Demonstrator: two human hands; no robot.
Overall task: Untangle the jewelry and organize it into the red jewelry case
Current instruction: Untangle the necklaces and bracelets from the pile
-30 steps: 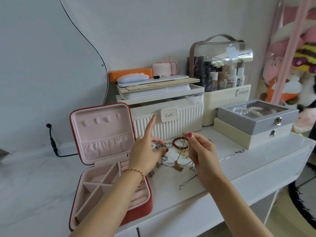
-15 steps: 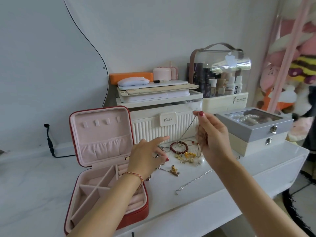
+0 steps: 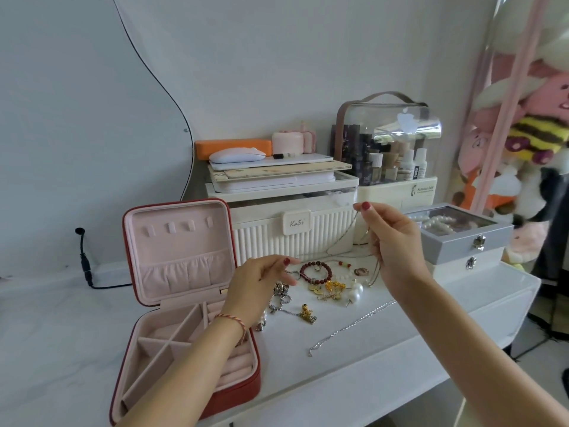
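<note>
The right hand (image 3: pixel 389 241) is raised behind the jewelry pile (image 3: pixel 320 283), pinching a thin silver chain (image 3: pixel 345 238) betw. thumb and forefinger; the chain runs down toward the pile. The left hand (image 3: pixel 261 280) sits at the pile's left edge, fingertips pinched, apparently on the chain's other end; too fine to be sure.

Risk, as a judgement: pulling up while the chain is looped thru other pieces could tighten the knot, or drag the dark red beaded bracelet (image 3: pixel 315 272) and gold charms (image 3: pixel 331 288) off the white tabletop (image 3: pixel 431 328).

The open red jewelry case w/ pink lining (image 3: pixel 184 291) lies left of the pile, compartments bare where visible. The left forearm crosses its front corner, partly blocking it.

Behind the pile: a ribbed cream storage box (image 3: pixel 292 235). Right of the pile: a grey glass-lidded box of pearls (image 3: pixel 462 238). In front of the pile: a loose silver chain (image 3: pixel 351 326) near the table edge.
</note>
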